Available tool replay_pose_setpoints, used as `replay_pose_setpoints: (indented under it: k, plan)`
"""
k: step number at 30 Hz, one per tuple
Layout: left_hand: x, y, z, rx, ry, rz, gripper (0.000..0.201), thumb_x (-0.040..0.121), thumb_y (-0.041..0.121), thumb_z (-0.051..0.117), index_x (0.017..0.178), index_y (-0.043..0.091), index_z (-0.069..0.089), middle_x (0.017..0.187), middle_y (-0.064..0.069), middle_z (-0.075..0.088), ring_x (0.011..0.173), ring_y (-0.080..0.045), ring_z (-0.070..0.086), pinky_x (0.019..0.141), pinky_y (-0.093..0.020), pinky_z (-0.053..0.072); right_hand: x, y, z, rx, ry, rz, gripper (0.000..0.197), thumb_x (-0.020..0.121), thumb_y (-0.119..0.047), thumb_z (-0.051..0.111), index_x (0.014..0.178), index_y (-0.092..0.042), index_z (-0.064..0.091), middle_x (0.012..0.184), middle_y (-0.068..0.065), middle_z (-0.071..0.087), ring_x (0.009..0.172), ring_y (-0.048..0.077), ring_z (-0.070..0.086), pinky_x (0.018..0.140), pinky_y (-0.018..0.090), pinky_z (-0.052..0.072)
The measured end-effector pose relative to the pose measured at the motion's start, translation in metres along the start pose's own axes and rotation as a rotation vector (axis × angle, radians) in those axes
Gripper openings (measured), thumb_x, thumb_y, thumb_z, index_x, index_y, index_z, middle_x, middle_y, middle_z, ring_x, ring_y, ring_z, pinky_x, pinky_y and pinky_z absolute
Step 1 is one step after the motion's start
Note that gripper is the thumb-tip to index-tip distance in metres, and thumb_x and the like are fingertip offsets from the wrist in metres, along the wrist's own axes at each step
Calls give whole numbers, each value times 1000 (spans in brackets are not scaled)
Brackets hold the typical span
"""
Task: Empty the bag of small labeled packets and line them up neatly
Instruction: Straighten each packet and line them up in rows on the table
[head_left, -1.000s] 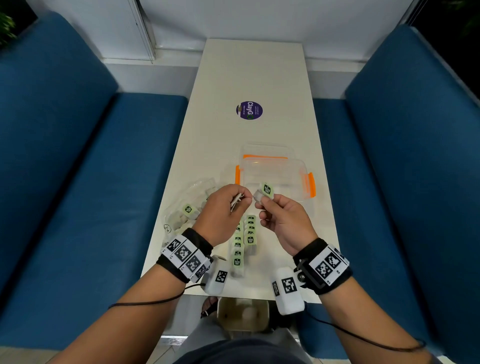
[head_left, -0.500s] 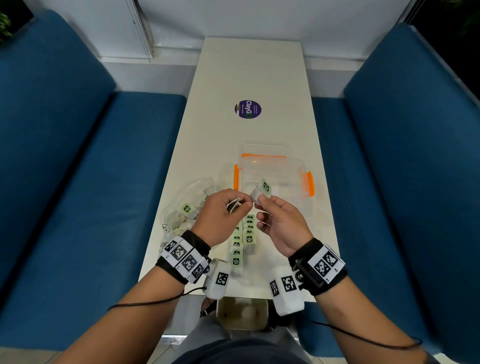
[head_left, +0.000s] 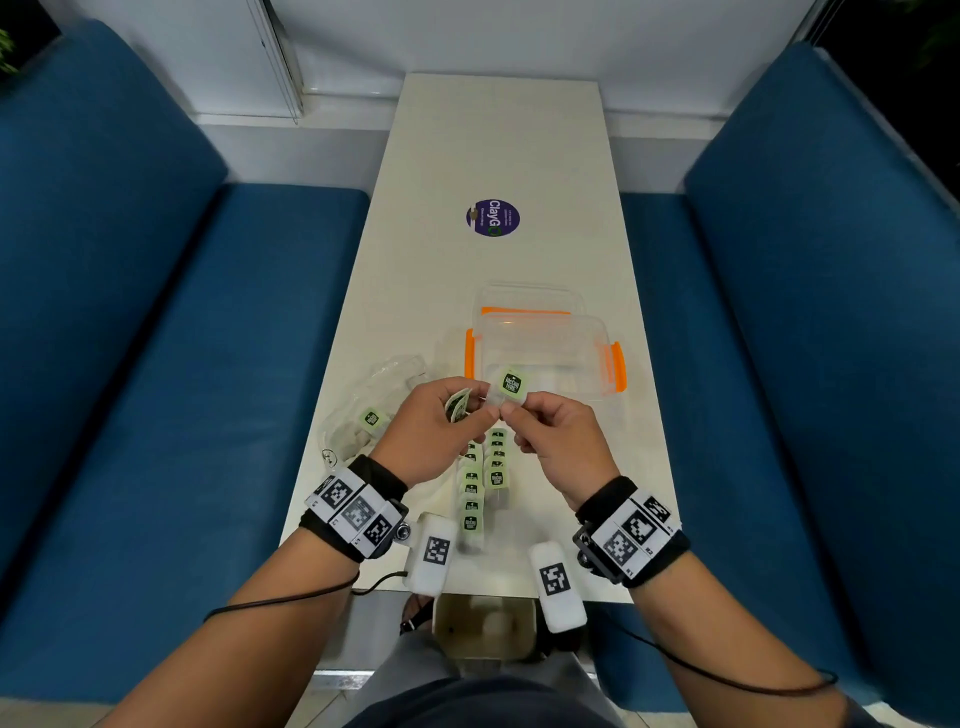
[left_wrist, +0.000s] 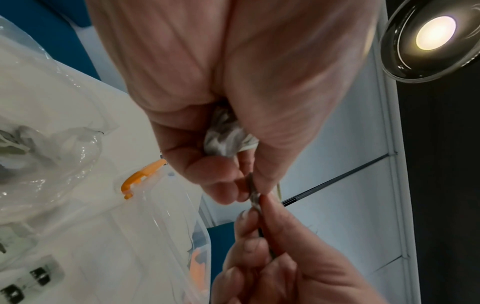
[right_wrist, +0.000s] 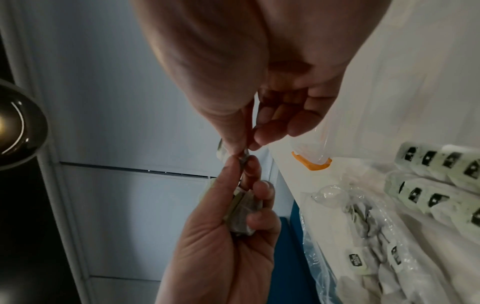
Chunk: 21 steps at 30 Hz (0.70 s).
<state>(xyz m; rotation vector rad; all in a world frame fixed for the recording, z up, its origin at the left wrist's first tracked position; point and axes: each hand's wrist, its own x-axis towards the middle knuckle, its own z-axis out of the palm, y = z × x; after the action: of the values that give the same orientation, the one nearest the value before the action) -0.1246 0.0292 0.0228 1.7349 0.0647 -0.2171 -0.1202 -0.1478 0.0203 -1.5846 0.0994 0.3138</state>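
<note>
A: Packet (head_left: 513, 383) held above the desk (head_left: 498, 145), right hand (head_left: 558, 441) pinching it; left hand (head_left: 431, 431) closed round spare packets (head_left: 457, 405), fingertips on the same one.

B: Step?

A: Likely separating one. Next: lay it in the rows (head_left: 483, 483). Bag (head_left: 363, 421), left of the hands, holds more; count unclear, nearer rows partly hidden.

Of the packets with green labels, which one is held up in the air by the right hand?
The packet pinched by the right hand, in front of the clear box. The others lie in rows on the table or in the bag.
</note>
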Motion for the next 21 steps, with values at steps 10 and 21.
replay_pose_setpoints:
  k: [10, 21]
  plan:
    - [-2, 4, -5, 3, -36, -81, 16, 91, 12, 76, 105, 9, 70, 78, -3, 66, 64, -13, 64, 52, -23, 49, 3, -3, -9, 18, -105, -32, 14, 95, -10, 69, 101, -22, 73, 85, -9, 74, 72, 1, 67, 66, 14, 50]
    - [-5, 7, -2, -36, -69, -121, 16, 92, 17, 76, 87, 6, 67, 77, -5, 68, 66, -18, 63, 52, -26, 47, 13, 8, -5, -92, -28, -132, 23, 94, -11, 72, 73, -19, 65, 68, 4, 62, 66, 14, 58, 69, 24, 51]
